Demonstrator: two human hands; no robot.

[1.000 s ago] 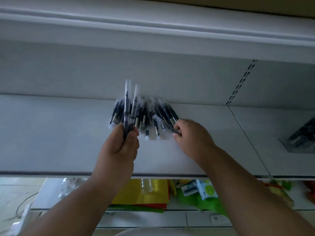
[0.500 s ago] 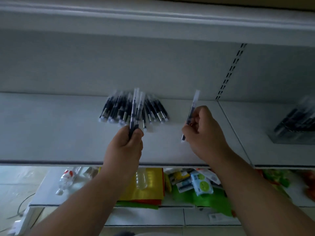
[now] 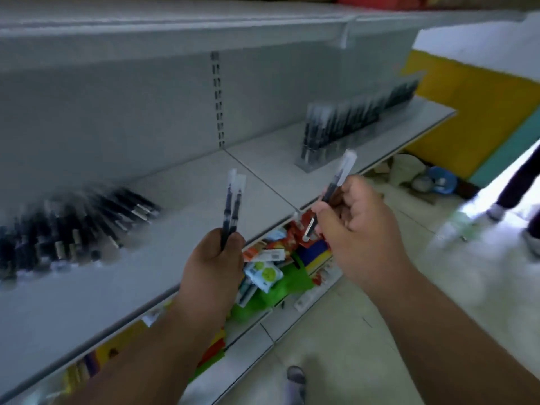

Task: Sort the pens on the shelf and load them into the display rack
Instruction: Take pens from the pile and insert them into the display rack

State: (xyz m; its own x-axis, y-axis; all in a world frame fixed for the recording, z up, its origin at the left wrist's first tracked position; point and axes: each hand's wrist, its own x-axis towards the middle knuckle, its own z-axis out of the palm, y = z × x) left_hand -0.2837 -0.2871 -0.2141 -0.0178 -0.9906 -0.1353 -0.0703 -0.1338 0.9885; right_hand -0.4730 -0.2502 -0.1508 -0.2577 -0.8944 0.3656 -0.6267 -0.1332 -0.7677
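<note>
My left hand [image 3: 214, 258] grips two dark pens [image 3: 232, 206] in clear sleeves, held upright over the shelf's front edge. My right hand [image 3: 355, 226] pinches one more wrapped pen [image 3: 339, 182], tilted up to the right. A blurred pile of loose pens [image 3: 73, 226] lies on the grey shelf [image 3: 181, 226] at the left. The display rack [image 3: 344, 127] stands on the same shelf further right, with several dark pens upright in it.
Colourful packets [image 3: 268, 270] fill the lower shelf under my hands. A second person's legs [image 3: 517, 188] stand on the tiled floor at the right, near a blue bowl [image 3: 441, 182]. A yellow and green wall [image 3: 473, 118] closes the aisle's end.
My right hand lifted one pen off the pile. The view has swung right, so the pile now sits at the left and the display rack has come into sight.
</note>
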